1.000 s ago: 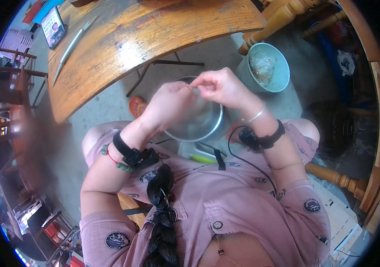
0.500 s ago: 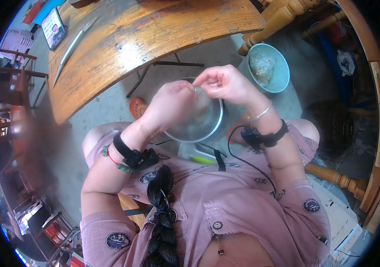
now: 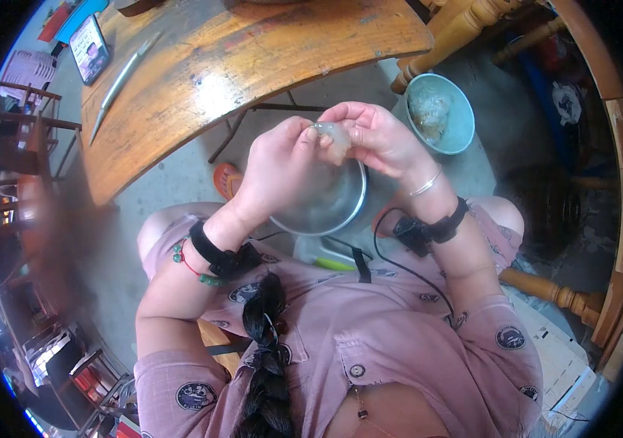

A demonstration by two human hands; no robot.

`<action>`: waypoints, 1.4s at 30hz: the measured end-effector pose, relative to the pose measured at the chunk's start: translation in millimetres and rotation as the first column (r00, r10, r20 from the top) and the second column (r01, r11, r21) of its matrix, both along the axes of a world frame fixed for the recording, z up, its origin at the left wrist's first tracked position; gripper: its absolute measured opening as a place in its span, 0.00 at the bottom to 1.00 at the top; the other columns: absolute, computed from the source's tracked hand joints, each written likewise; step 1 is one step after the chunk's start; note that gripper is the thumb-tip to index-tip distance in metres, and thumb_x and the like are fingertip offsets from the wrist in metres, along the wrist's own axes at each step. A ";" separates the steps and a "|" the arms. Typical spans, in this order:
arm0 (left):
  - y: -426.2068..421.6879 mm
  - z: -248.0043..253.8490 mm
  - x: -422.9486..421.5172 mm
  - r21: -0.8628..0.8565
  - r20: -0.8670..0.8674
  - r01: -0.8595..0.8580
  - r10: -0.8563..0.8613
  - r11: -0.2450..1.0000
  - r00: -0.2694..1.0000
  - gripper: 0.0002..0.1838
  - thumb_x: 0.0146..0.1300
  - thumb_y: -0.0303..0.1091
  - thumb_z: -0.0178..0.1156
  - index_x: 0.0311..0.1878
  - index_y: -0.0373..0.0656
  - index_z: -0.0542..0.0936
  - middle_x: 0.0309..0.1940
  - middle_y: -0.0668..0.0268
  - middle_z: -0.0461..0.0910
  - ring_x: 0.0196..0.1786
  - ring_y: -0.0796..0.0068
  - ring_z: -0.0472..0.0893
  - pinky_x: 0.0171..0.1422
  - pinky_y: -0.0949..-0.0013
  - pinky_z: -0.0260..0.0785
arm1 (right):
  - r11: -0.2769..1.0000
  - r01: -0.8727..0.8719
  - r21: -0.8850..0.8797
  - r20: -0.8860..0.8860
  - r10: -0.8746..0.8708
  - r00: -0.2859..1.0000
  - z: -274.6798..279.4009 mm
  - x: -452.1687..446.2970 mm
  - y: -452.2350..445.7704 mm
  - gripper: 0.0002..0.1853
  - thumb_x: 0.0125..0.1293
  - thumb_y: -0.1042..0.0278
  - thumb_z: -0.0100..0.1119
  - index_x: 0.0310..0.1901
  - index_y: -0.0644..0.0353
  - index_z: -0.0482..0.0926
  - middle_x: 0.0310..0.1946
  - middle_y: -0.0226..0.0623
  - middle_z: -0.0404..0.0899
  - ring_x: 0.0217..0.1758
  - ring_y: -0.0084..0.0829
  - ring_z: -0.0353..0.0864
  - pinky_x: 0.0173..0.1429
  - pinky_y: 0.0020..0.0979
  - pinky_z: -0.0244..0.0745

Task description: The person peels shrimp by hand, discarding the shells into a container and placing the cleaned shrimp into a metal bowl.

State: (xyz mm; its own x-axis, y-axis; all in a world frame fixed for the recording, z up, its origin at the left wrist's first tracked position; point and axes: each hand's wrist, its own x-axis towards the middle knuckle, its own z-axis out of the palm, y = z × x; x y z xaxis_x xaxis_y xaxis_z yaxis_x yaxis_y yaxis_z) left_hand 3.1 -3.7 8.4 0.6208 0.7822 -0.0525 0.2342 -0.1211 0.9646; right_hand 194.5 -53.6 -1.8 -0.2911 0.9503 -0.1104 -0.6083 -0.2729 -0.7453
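The bowl (image 3: 361, 201) is only partly seen: the left hand (image 3: 276, 164) covers much of its left side, and both hands cut across its far rim. What is inside is too hazy to make out. The lump (image 3: 337, 149), pale and translucent, is held above the bowl's far part; its left end disappears under the left fingertips, and what it is cannot be told.

The left thumb and fingers are closed, pinching that left end. The right hand (image 3: 383, 144) has its thumb and forefinger on the lump's right side, gripping it, with the other fingers curled. The lump spans the gap between the two sets of fingertips, its lower part hanging bare on the near side of them.

Beyond the bowl and to its left is the table (image 3: 275, 51), with the phone (image 3: 89, 50) and a long, thin tool (image 3: 123, 86) on it; objects at its far edge are cut off by the frame. To the right of the bowl and farther off, the bucket (image 3: 464, 120) holds clear plastic, its contents unclear. An orange shoe (image 3: 227, 179) shows left of the bowl, partly hidden by the left forearm. Nearer than the bowl, a green thing (image 3: 335, 264) is mostly covered.
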 end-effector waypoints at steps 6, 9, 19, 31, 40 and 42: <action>-0.6 -7.1 -0.2 -0.002 0.022 -0.085 0.085 0.996 0.996 0.11 0.74 0.37 0.49 0.39 0.42 0.76 0.20 0.77 0.70 0.15 0.91 0.65 0.17 0.82 0.56 | 0.989 0.103 0.103 -0.018 -0.102 0.995 -8.2 -13.9 0.7 0.14 0.69 0.73 0.55 0.53 0.71 0.74 0.43 0.43 0.82 0.42 0.32 0.85 0.52 0.32 0.81; -0.1 -7.7 0.1 -0.035 0.025 -0.096 0.097 0.995 0.995 0.11 0.74 0.36 0.48 0.39 0.42 0.76 0.20 0.77 0.70 0.15 0.91 0.65 0.17 0.83 0.56 | 0.969 0.164 0.182 0.090 -0.183 0.979 -11.5 -18.9 1.0 0.13 0.69 0.74 0.54 0.53 0.71 0.75 0.42 0.42 0.82 0.40 0.31 0.85 0.51 0.30 0.81; -1.9 -3.6 1.4 -0.010 -0.003 -0.104 0.104 0.995 0.995 0.11 0.74 0.35 0.48 0.40 0.41 0.77 0.21 0.77 0.73 0.15 0.92 0.64 0.17 0.82 0.55 | 0.917 0.233 0.323 0.360 -0.347 0.866 -9.3 -25.3 -1.2 0.12 0.69 0.75 0.56 0.50 0.71 0.79 0.38 0.38 0.83 0.35 0.25 0.83 0.45 0.25 0.80; -4.7 6.9 2.1 -0.102 -0.050 -0.076 0.071 0.992 0.996 0.13 0.70 0.36 0.48 0.34 0.39 0.76 0.21 0.66 0.72 0.24 0.75 0.72 0.27 0.71 0.62 | 0.847 0.243 0.473 0.493 -0.483 0.724 -8.7 -22.5 -3.1 0.11 0.62 0.79 0.61 0.47 0.69 0.82 0.33 0.38 0.82 0.31 0.24 0.82 0.37 0.23 0.78; -2.1 6.4 -0.5 -0.548 0.173 0.045 0.060 0.835 0.983 0.12 0.73 0.39 0.49 0.33 0.46 0.71 0.17 0.81 0.56 0.16 0.89 0.54 0.16 0.80 0.47 | 0.565 -0.129 0.815 0.577 -0.773 0.262 -4.1 -6.3 2.6 0.13 0.51 0.76 0.67 0.41 0.65 0.84 0.33 0.42 0.83 0.32 0.34 0.83 0.39 0.28 0.78; -1.7 6.3 -0.2 -0.578 0.184 0.043 0.079 0.815 0.980 0.11 0.73 0.39 0.48 0.33 0.46 0.71 0.17 0.81 0.56 0.15 0.88 0.54 0.16 0.80 0.46 | 0.555 -0.141 0.820 0.572 -0.778 0.262 -4.6 -5.9 3.8 0.13 0.51 0.76 0.67 0.41 0.64 0.84 0.34 0.43 0.83 0.33 0.36 0.83 0.39 0.28 0.78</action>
